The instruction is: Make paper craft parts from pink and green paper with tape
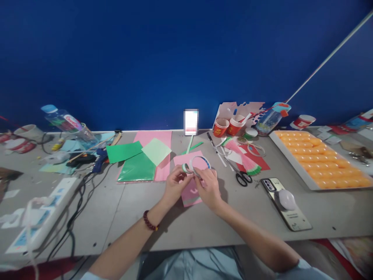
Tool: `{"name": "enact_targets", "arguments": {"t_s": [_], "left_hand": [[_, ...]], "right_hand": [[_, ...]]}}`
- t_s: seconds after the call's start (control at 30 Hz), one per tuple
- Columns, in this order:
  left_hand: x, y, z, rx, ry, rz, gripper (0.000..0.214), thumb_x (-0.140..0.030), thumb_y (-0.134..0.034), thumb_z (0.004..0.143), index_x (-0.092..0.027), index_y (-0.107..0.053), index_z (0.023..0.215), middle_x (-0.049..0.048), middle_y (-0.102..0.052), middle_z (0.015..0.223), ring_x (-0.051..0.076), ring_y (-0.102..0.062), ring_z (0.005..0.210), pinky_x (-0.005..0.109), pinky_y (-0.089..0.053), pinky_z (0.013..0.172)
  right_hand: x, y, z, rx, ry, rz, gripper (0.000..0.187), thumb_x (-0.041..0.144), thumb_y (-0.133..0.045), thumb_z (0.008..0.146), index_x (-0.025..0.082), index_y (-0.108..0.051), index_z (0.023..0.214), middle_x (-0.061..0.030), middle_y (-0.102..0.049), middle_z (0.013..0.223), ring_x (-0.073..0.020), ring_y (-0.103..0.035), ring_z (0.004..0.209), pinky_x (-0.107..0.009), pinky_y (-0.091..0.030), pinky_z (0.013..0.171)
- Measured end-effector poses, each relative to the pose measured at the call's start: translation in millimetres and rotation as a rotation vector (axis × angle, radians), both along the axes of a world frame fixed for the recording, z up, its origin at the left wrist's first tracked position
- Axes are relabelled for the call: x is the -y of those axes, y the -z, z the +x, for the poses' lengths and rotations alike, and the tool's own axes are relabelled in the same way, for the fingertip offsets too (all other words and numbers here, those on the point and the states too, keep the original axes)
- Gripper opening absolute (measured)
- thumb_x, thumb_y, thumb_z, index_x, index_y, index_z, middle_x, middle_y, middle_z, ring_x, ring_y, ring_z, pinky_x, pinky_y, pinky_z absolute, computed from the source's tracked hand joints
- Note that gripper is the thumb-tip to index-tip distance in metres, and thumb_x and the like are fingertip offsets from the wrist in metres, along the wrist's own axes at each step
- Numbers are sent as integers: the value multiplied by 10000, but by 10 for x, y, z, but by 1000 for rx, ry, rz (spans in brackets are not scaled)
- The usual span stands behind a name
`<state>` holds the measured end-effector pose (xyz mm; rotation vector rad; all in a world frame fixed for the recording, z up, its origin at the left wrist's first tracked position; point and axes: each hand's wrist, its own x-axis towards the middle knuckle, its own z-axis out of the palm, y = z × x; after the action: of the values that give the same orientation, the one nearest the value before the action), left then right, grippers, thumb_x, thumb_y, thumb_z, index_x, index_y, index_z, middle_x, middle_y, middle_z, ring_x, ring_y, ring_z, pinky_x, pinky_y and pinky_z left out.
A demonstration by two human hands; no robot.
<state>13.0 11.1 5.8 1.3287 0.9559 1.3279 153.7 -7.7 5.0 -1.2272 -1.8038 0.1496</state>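
Both hands meet over a pink paper sheet (190,196) in the middle of the table. My left hand (175,182) is closed, its fingers pinching a small green-and-white coil (185,168). My right hand (209,188) is closed on a white ring that looks like a tape roll (200,158), with some blue on its inner side. The fingertips of the two hands nearly touch, and they hide whatever lies between the coil and the ring. Behind them lie thin green and white paper strips (194,147).
Green paper (124,151) and a packet lie left. Black scissors (243,179), a pink-green paper fan (243,155) and red paper cups (221,128) are to the right. Beyond are a phone (295,217) and a tray of orange balls (320,159). A power strip (43,217) with cables sits left.
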Motion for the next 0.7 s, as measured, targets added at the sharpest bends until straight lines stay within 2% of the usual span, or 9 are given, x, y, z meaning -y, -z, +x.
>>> {"name": "enact_targets", "arguments": {"t_s": [0.2, 0.37, 0.47, 0.57, 0.7], "left_hand": [[-12, 34, -4, -34, -1, 62, 95, -267, -677, 755, -181, -686, 793, 46, -573, 848, 151, -551, 813, 234, -460, 650], [-15, 24, 1, 34, 90, -17, 105, -282, -663, 767, -179, -650, 783, 20, -533, 839, 107, -520, 698, 190, -421, 522], [-7, -1, 4, 43, 103, -54, 139, -309, -659, 769, -174, -626, 776, 10, -521, 815, 91, -494, 639, 189, -413, 500], [2, -35, -3, -7, 47, -21, 145, -311, -650, 777, -173, -618, 748, 10, -519, 784, 108, -501, 681, 209, -430, 569], [-3, -68, -36, -118, -80, 109, 109, -275, -648, 779, -179, -646, 728, 20, -538, 795, 130, -513, 748, 247, -434, 678]], "right_hand": [[-2, -20, 5, 26, -7, 30, 245, 174, -452, 910, 175, -607, 1099, -53, -681, 812, -189, -580, 781, -341, -365, 749], [-9, 3, 4, 14, -13, 24, 253, 182, -444, 908, 177, -600, 1108, -52, -668, 792, -190, -578, 768, -345, -395, 754], [-12, 46, -2, -31, -17, 2, 261, 199, -442, 908, 191, -600, 1115, -56, -669, 808, -188, -590, 771, -352, -431, 777], [-13, 72, -10, -107, -71, -28, 269, 231, -459, 906, 178, -603, 1126, -74, -672, 826, -184, -603, 763, -313, -470, 725], [-9, 22, -25, -200, -119, -143, 263, 299, -518, 879, 172, -626, 1081, -59, -662, 799, -162, -588, 686, -272, -475, 647]]}}
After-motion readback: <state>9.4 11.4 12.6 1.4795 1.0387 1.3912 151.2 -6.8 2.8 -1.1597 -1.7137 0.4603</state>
